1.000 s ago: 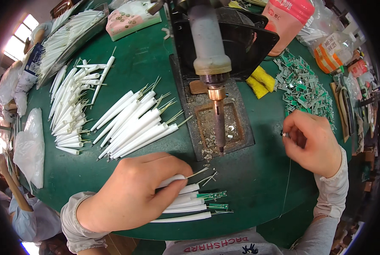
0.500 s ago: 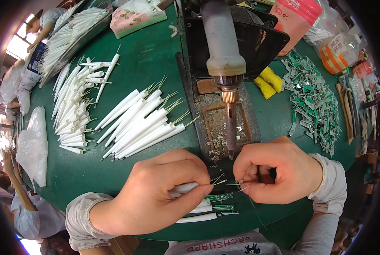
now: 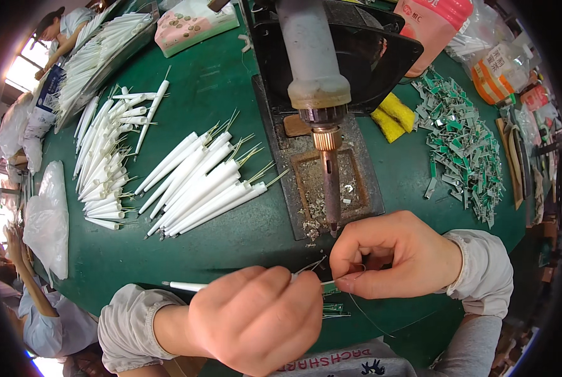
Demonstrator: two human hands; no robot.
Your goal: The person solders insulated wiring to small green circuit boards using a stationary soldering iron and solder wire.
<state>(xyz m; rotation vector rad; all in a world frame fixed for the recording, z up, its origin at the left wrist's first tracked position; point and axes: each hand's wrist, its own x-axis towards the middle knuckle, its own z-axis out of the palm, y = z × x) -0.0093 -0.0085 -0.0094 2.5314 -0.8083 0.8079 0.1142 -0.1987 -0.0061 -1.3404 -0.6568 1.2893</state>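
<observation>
My left hand (image 3: 259, 317) is closed, its back turned up, around a white tapered tube (image 3: 183, 286) whose pointed end sticks out on the left. Thin wire ends (image 3: 315, 265) show above its fingertips. My right hand (image 3: 403, 254) pinches a thin wire (image 3: 363, 308) between thumb and forefinger; its loose length curves down over the table. The fingertips of both hands almost meet. Just above the right fingers hangs the tip of a soldering iron (image 3: 334, 217), pointing down. Green circuit boards (image 3: 336, 309) lie partly hidden beneath my left hand.
Two groups of white tubes with wires (image 3: 199, 182) lie left of the iron's dirty metal stand (image 3: 369, 188). On the right are a heap of small green boards (image 3: 460, 144), a yellow sponge (image 3: 394, 117) and a pink pouch (image 3: 429, 38). Other people sit at far left.
My left hand has turned back-up and moved slightly down, and the tube's pointed end now shows on its left. My right hand has shifted left, closer to it. The view has shifted a little.
</observation>
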